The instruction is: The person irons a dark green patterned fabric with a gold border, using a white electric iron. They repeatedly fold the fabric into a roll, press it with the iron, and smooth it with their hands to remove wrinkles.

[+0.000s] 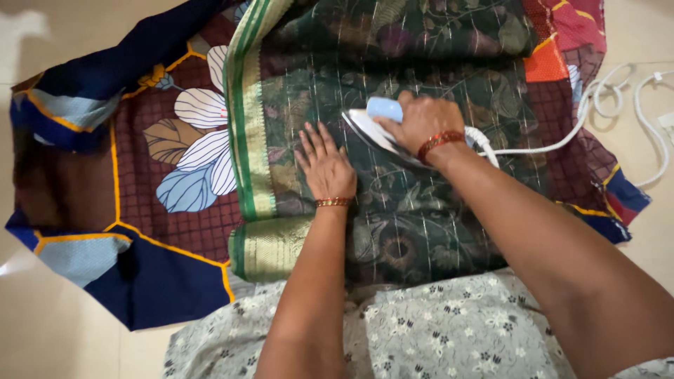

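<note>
A dark green floral cloth with a green and gold border lies folded on a maroon and navy patterned sheet. My right hand grips the handle of a white and light blue iron, whose soleplate rests tilted on the green cloth. My left hand lies flat on the cloth just left of the iron's tip, fingers spread, pressing the fabric down. Each wrist bears a bangle.
The iron's white cord loops over the sheet's right edge onto the pale floor. A white plug or socket piece sits at the far right. My grey floral garment fills the bottom.
</note>
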